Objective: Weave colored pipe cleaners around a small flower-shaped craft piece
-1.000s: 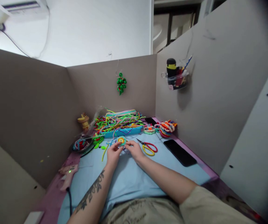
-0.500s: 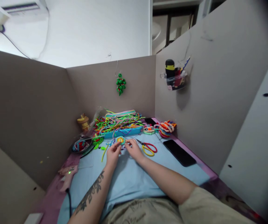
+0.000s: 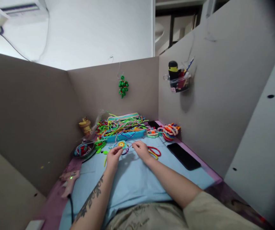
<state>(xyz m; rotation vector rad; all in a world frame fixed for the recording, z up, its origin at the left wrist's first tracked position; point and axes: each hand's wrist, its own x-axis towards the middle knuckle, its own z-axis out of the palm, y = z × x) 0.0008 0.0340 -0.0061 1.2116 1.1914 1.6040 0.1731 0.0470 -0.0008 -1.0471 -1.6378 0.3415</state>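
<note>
Fingers of left hand are pinching round pipe-cleaner disc (teal rim, orange centre); right hand is lying loosely curled beside scissors, gripping nothing visible.

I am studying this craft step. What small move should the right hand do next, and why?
Probably close the right hand on the scissors: it lies over their blade end, the red and yellow handles showing beside it, while the left hand holds the small round pipe-cleaner piece, whose loose ends may need trimming.
</note>
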